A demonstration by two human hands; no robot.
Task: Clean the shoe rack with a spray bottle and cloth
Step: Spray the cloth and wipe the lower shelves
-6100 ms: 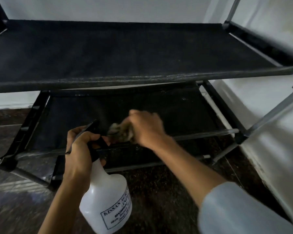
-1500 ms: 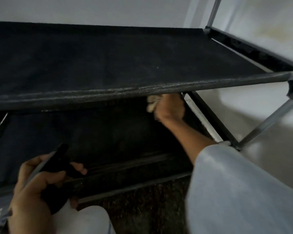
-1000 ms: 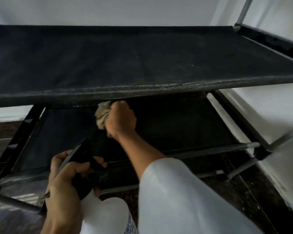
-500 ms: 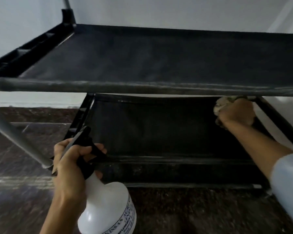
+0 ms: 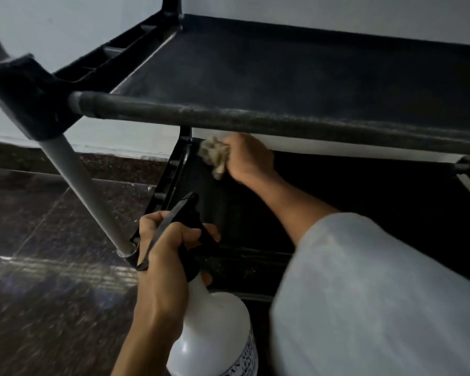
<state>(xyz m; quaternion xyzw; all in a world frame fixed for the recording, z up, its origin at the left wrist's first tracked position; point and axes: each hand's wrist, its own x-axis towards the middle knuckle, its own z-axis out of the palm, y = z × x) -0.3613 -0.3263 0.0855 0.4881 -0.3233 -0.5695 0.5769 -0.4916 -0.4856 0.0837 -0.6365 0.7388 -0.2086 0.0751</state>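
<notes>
right hand (image 5: 248, 158) swept cloth (image 5: 214, 153) leftward (lower shelf's far-left corner).

The scene is dim and cool-toned, with the pale wall (image 5: 65, 36) at 11 o'clock the brightest area. A streaky glare lies across the dark floor (image 5: 52, 270) at 8 o'clock. Deep shadow swallows the lower shelf (image 5: 364, 191) toward 3 o'clock. The sleeve (image 5: 377, 308) at 5 o'clock is soft and blurred. Straight rack poles bow near the edges from the wide lens.

Single head view, looking forward-down, close over shoe rack (image 5: 255, 115) shelves
</notes>
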